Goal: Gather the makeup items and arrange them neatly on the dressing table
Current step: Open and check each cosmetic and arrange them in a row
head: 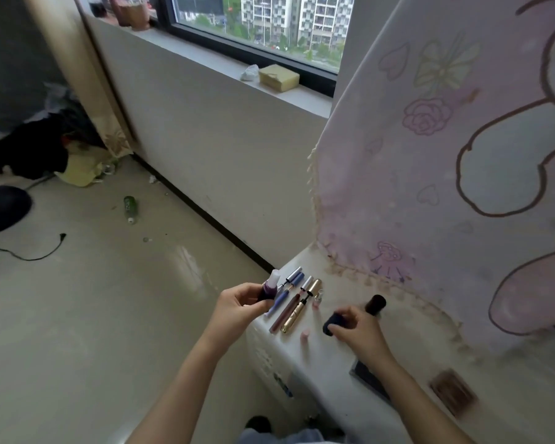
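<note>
**Two hands at the row of makeup tubes**

The row of makeup tubes (293, 301) lies on the white counter (334, 357), near its left corner; a blue mascara, a dark pink tube and a gold mascara (297, 315) lie side by side; the left hand (241, 304) is clamped on a purple bottle (269, 288) just left of the row; the right hand (354, 328) grips a dark cap (332, 323) right of it; a brown-capped bottle (375, 304) stands beyond that hand; a pink patterned cloth (446, 187) hangs behind.

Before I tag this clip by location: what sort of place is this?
Probably a room in a high-rise flat: a window looking onto apartment blocks, a patterned pink cloth, and makeup tubes lined up on a white surface.
</note>
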{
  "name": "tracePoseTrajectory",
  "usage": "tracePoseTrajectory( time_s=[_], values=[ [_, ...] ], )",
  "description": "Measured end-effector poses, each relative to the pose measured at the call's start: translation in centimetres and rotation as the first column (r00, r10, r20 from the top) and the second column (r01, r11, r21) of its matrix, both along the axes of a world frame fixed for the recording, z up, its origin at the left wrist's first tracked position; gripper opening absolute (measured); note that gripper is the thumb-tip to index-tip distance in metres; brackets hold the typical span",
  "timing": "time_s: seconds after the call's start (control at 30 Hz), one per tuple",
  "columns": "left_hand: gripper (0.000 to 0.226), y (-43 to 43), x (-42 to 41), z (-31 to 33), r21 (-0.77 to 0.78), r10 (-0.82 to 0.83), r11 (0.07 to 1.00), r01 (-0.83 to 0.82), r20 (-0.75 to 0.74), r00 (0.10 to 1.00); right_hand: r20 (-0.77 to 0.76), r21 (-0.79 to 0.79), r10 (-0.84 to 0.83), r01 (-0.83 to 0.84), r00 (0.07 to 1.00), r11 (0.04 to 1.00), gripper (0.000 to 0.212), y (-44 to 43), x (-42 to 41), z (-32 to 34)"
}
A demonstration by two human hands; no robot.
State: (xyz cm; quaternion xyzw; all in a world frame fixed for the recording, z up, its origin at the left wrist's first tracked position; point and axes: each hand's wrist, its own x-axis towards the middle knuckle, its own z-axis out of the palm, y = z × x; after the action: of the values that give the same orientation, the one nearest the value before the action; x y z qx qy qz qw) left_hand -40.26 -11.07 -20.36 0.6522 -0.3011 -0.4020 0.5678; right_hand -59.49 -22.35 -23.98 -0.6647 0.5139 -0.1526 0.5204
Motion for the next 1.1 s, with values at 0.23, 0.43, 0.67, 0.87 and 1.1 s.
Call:
tracePoseTrajectory(
  time_s=[0.23, 0.43, 0.67, 0.87, 1.1],
  values=[
    [0.025, 0.0, 0.0, -0.9, 0.045, 0.002, 0.999, 0.000, -0.032, 0.999, -0.362, -0.167, 0.138, -0.210, 0.922, 0.963, 0.017, 1.0, 0.9, -5.3],
    [0.025, 0.1, 0.4, -1.3, 0.076, 0.015, 0.997, -0.013, -0.028, 0.999, -0.402, -0.182, 0.213, -0.306, 0.890, 0.935, 0.010, 1.3, 1.1, -5.7],
    [0.026, -0.1, 0.4, -1.2, 0.077, 0.011, 0.997, -0.009, -0.031, 0.999, -0.496, -0.115, 0.257, -0.356, 0.830, 0.928, 0.048, 1.2, 0.7, -5.2],
    [0.024, -1.4, 0.5, 0.8, 0.009, -0.076, 0.997, 0.077, -0.044, 0.996, -0.105, -0.208, 0.094, -0.114, 0.990, 0.972, 0.036, -0.8, 2.4, 2.3],
    [0.031, -2.8, -0.9, 2.9, -0.068, -0.231, 0.971, 0.230, -0.001, 0.973, 0.282, -0.166, 0.315, -0.277, 0.906, 0.946, 0.040, -0.7, 3.3, 11.9]
  ],
)
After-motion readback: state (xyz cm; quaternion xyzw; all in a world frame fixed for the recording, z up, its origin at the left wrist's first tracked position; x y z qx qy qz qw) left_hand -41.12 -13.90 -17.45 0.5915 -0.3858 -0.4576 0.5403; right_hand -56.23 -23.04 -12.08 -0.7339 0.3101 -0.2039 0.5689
